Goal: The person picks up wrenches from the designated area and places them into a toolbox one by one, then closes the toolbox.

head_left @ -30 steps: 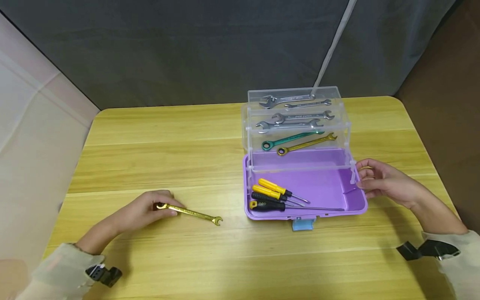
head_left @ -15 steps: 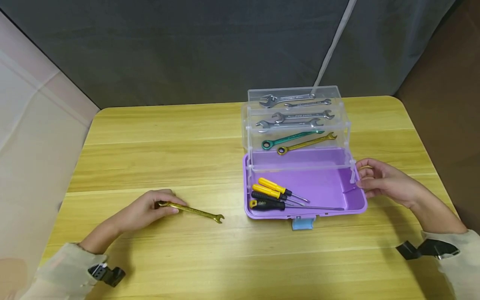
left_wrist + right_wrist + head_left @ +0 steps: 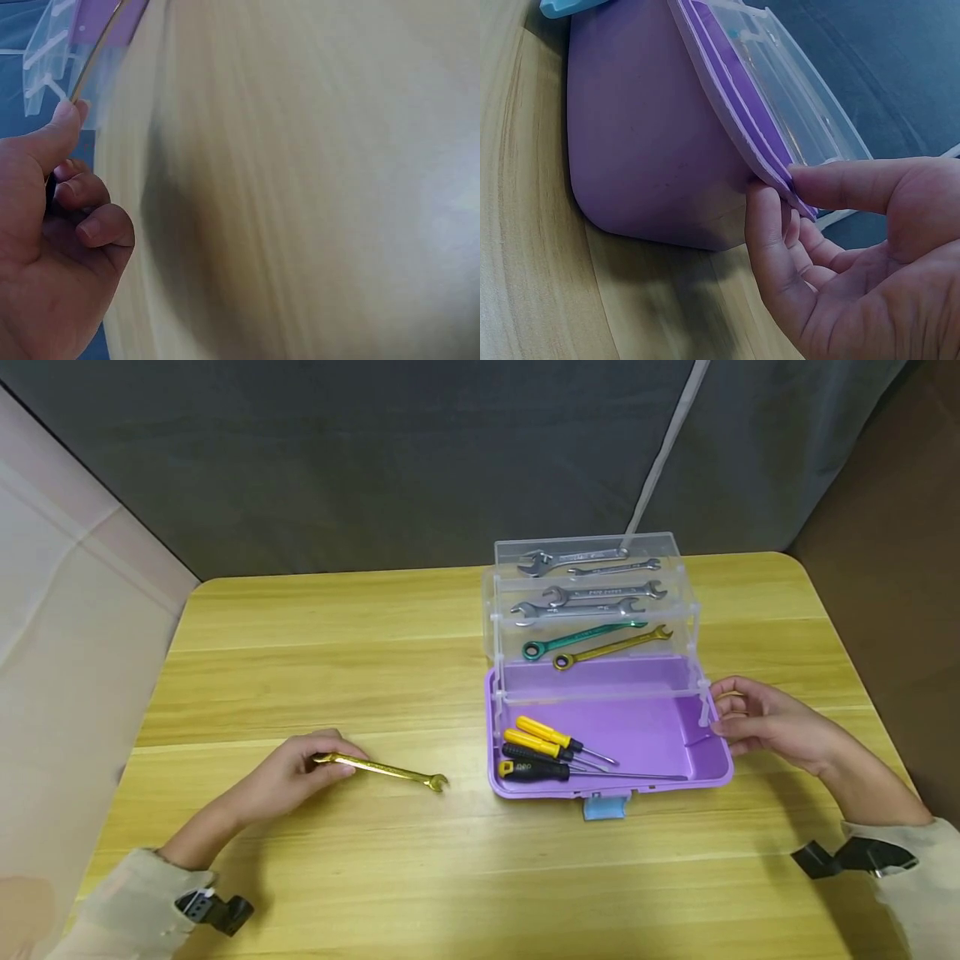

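Between thumb and fingers, my left hand [image 3: 296, 774] pinches a gold combination wrench [image 3: 390, 770] over the table, left of the toolbox. Its open-end jaw points right, and the other end is partly hidden by the hand. In the left wrist view the wrench [image 3: 96, 49] shows as a thin gold edge above the thumb. My right hand [image 3: 780, 727] grips the right rim of the purple toolbox [image 3: 630, 735]. Seen from the right wrist, thumb and index finger pinch that purple rim [image 3: 739, 142], with the other fingers curled below.
Clear tiers [image 3: 600, 693] stand raised at the back of the toolbox. They carry several silver wrenches [image 3: 607, 593], a green wrench [image 3: 581, 639] and another gold wrench [image 3: 615, 648]. Several screwdrivers [image 3: 536, 771] lie in the purple base. A blue latch [image 3: 604, 808] hangs at its front. Dark cloth [image 3: 375, 468] closes off the back.
The left hand has raised and turned the gold wrench slightly, its open end shifting a little upward in view. The right hand stays on the toolbox rim.
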### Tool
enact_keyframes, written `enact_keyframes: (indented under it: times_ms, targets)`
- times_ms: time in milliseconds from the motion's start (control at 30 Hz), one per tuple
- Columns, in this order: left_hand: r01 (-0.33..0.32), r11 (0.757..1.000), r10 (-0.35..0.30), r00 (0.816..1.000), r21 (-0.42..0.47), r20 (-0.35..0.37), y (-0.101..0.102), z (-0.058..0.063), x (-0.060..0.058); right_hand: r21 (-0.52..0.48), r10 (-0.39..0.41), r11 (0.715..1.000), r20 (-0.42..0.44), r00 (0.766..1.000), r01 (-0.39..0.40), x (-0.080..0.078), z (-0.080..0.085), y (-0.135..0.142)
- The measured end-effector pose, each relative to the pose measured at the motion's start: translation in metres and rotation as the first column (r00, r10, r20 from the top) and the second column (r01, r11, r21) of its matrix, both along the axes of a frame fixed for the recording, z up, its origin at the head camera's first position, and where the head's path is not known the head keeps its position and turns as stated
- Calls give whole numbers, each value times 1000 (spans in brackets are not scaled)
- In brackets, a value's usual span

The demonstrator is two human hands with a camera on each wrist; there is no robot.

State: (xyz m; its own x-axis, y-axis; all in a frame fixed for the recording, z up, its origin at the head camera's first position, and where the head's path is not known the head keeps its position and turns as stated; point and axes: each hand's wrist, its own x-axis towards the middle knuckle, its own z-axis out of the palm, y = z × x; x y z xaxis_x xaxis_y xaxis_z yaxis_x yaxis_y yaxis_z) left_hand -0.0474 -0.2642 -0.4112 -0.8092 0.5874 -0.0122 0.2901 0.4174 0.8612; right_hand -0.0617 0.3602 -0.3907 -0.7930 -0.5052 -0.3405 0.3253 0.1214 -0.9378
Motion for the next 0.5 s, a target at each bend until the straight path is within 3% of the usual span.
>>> enact_keyframes:
  times_ms: [267, 500]
  targets:
    - [-61, 998, 60, 997, -6, -49, 1, 16, -5, 9, -2, 1000, 1, 1000, 2, 0, 1, 0]
    - [-61, 998, 62, 993, 10, -101, 4, 27, -9, 12, 0, 1000, -1, 1000, 0, 0, 1, 1]
